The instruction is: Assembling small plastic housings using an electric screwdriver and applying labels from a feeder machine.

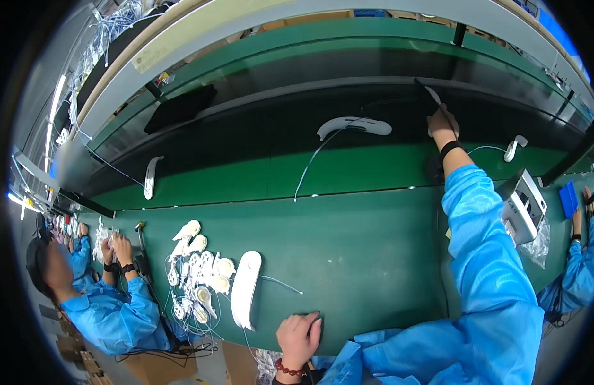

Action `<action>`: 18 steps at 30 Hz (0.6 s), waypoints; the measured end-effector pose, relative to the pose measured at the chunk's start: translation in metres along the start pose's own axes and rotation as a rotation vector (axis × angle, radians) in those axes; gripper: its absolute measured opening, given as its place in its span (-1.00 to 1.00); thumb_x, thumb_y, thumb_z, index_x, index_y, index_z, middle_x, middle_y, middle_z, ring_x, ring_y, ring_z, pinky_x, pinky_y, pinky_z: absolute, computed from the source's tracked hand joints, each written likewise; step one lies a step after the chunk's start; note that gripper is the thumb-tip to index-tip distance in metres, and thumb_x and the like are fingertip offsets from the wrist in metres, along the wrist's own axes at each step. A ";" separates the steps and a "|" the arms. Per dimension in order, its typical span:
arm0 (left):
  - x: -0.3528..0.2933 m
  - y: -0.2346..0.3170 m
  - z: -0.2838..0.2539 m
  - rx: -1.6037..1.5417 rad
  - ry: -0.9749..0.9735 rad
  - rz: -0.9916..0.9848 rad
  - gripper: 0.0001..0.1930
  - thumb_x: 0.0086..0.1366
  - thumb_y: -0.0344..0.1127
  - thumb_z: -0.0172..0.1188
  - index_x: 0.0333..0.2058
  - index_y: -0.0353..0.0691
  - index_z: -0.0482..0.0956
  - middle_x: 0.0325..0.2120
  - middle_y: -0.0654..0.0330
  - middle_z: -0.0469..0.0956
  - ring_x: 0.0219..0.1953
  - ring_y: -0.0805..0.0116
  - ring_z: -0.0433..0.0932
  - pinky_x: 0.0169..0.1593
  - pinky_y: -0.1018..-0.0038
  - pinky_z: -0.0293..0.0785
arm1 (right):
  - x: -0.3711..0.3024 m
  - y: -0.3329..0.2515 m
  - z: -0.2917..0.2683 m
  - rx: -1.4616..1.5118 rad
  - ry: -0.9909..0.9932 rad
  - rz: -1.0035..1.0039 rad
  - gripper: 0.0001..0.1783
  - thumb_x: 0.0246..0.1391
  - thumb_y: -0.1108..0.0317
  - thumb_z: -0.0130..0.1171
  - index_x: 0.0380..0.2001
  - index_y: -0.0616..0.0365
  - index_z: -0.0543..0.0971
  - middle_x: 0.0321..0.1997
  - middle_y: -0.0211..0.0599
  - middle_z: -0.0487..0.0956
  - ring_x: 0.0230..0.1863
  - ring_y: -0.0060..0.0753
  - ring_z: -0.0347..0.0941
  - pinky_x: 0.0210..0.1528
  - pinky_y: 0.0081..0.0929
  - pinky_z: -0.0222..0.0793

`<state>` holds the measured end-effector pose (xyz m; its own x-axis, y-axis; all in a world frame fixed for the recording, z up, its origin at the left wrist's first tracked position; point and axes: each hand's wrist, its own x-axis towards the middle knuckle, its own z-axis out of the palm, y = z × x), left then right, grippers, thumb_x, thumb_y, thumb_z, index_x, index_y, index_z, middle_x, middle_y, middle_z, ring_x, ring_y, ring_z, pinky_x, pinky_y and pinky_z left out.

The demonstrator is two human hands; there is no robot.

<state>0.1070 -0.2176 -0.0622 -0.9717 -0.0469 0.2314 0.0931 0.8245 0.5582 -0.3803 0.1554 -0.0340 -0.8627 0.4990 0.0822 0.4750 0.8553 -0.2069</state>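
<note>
My right hand reaches far out over the dark conveyor belt, fingers closed around a slim white-and-dark piece; its kind is hard to make out. Low at the near table edge, my left hand is loosely curled, with nothing visible in it. Left of that hand lies a long curved white plastic housing with a thin cable. Beside the housing is a heap of small white parts with tangled wires. Another curved white housing with a trailing cable sits on the belt.
On the belt are a white piece at left, a small white part at right and a black flat object. A white boxy device stands right of my arm. Co-workers in blue sit at left and right. A shelf spans above.
</note>
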 end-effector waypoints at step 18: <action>0.001 0.003 0.006 0.037 0.099 0.000 -0.95 0.20 -0.38 0.31 -0.34 -0.15 0.66 -0.51 0.18 0.54 -0.44 0.13 0.56 -0.33 0.28 0.48 | -0.105 -0.015 -0.048 -0.138 -0.001 -0.761 -0.58 0.07 0.49 0.05 0.05 0.14 0.44 -0.26 0.07 0.66 -0.14 0.12 0.62 -0.13 -0.06 0.56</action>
<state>0.1046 -0.2117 -0.0654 -0.9454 -0.1009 0.3100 0.0834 0.8445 0.5291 -0.2886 0.0964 0.0074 -0.9605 -0.2332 0.1520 -0.2314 0.9724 0.0297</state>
